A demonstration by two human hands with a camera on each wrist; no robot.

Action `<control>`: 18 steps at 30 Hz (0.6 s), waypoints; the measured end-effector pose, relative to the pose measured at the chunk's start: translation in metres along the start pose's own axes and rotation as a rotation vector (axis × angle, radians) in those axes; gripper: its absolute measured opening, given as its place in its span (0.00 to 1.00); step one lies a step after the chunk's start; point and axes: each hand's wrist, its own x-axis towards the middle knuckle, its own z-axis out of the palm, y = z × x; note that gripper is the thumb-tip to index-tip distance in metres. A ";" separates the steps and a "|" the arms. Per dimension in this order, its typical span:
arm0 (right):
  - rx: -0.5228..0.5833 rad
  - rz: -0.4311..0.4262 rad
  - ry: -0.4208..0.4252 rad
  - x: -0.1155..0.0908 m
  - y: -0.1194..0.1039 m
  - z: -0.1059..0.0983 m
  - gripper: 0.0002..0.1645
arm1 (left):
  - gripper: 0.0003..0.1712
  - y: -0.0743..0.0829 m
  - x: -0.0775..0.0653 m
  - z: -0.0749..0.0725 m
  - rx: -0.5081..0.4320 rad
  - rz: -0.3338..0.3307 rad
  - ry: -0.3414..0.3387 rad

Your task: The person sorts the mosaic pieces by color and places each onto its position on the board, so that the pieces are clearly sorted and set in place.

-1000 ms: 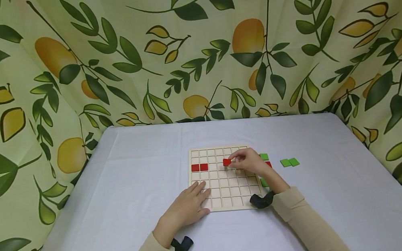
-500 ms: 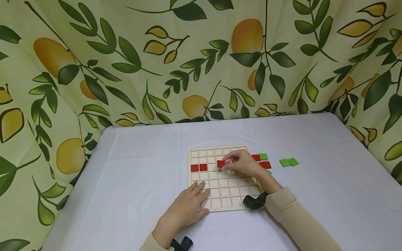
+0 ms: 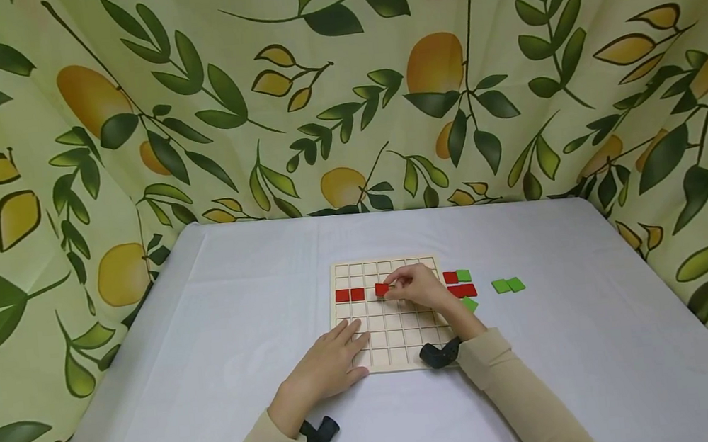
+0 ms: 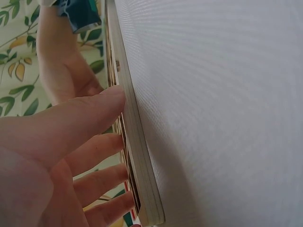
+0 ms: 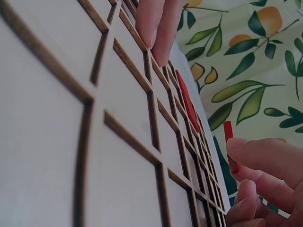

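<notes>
A wooden grid board (image 3: 397,338) lies on the table, with two red square tiles (image 3: 350,294) side by side in cells near its left edge. My right hand (image 3: 421,287) pinches another red tile (image 3: 381,289) by its edge between thumb and finger, over the same row, to the right of those two. In the right wrist view this held tile (image 5: 230,142) stands off the board surface. My left hand (image 3: 329,365) rests with spread, straight fingers on the board's front left corner; in the left wrist view its thumb (image 4: 111,97) lies along the board's edge.
Right of the board lie several red tiles (image 3: 463,291) and green tiles (image 3: 464,276), partly beside my right forearm. Two more green tiles (image 3: 509,285) lie farther right. A white cloth (image 3: 251,281) covers the table, and a leaf-patterned curtain (image 3: 343,108) hangs behind it.
My right hand has moved left over the board with the pinched red tile, closer to the two placed tiles. More loose tiles show at the right. My left hand has stayed still.
</notes>
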 end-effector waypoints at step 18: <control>-0.035 0.033 -0.004 0.008 -0.004 0.011 0.14 | 0.33 0.000 0.000 0.000 0.014 0.012 0.004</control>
